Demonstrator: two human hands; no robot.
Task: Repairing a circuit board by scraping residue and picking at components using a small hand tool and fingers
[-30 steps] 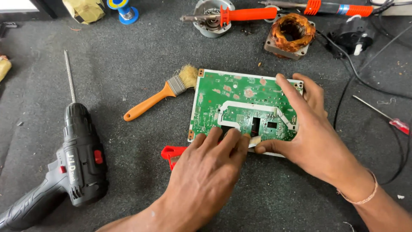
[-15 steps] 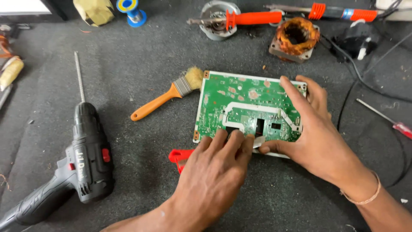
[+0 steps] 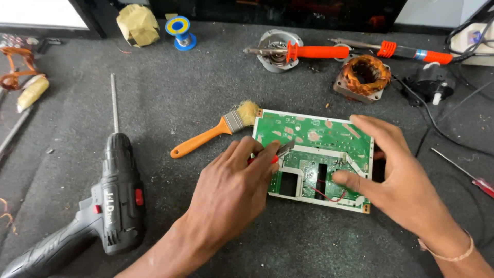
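Work looked midway: left hand pinched red-handled cutters over the green rectangular circuit board; right hand, fingers spread, steadied it.

Both forearms were bare, with no sleeves reaching into view. The left hand wore nothing: no glove, ring or watch showed on it. The right hand was ungloved as well, its fingers free of rings. Just behind it, 1 thin, pale band circled the right wrist, sitting loosely like a slim bracelet or thread.
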